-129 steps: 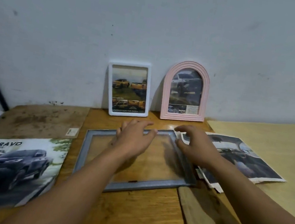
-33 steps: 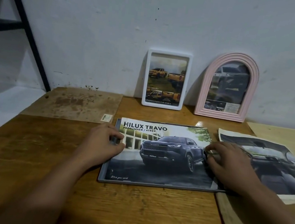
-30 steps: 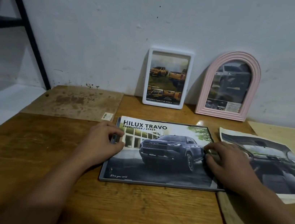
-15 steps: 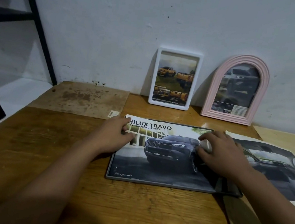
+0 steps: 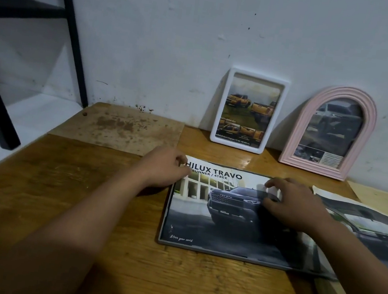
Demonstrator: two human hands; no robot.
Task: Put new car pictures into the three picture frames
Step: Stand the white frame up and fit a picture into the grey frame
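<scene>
My left hand [image 5: 163, 168] sits at the far left corner of the Hilux Travo car picture [image 5: 218, 215], its fingers curled down onto the paper's edge right over the first letter of the title; the grip looks like a light pinch of that corner, though I cannot tell whether my thumb is under the sheet. My right hand [image 5: 296, 207] lies palm down on the right part of the same picture, fingers bent and spread, the fingertips pressing on the paper beside the printed truck's headlight; it closes round nothing. The picture lies flat in the grey frame [image 5: 198, 248], which rests on the wooden worktop [image 5: 61, 198] with its grey border showing along the left and near sides.

At the far edge, leaning upright against the wall [image 5: 203, 36], stand the white frame [image 5: 250, 111] with orange trucks in it and, to its right, the pink arched frame [image 5: 331, 132] with a dark car picture. A loose car-interior picture [image 5: 371, 226] lies on the worktop just right of my right hand. A stained board [image 5: 121, 128] lies at the far left, and a black stand [image 5: 7, 50] rises beyond the worktop's left side.
</scene>
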